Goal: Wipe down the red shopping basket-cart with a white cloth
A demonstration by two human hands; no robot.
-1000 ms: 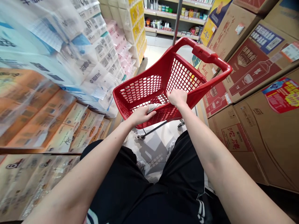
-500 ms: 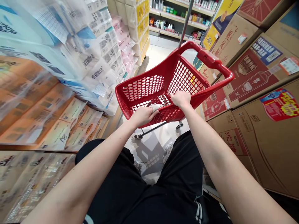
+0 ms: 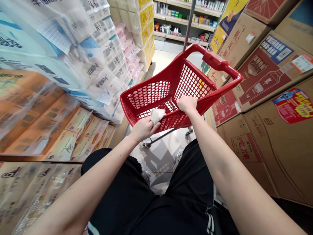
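Note:
A red plastic shopping cart (image 3: 146, 95) with lattice sides stands at an angle in front of my knees. My left hand (image 3: 144, 128) is closed on a white cloth (image 3: 157, 116), which lies against the near rim of the basket. Further right, my right hand (image 3: 187, 103) is wrapped over the same near rim. The cart's handle (image 3: 216, 61) rises at the right end, with neither hand on it. Through the lattice the basket's floor shows; the palm sides of both hands are hidden.
Wrapped tissue packs (image 3: 93, 62) are stacked high on the left, above orange packs (image 3: 31, 111). Cardboard cartons (image 3: 276, 147) form a wall close on the right. Shelves of bottles (image 3: 183, 21) stand beyond a strip of pale floor (image 3: 163, 55). A grey pole rises behind the cart.
My left hand has drawn back toward me and slightly left along the rim, and more of the white cloth now shows. My right hand keeps its hold on the rim.

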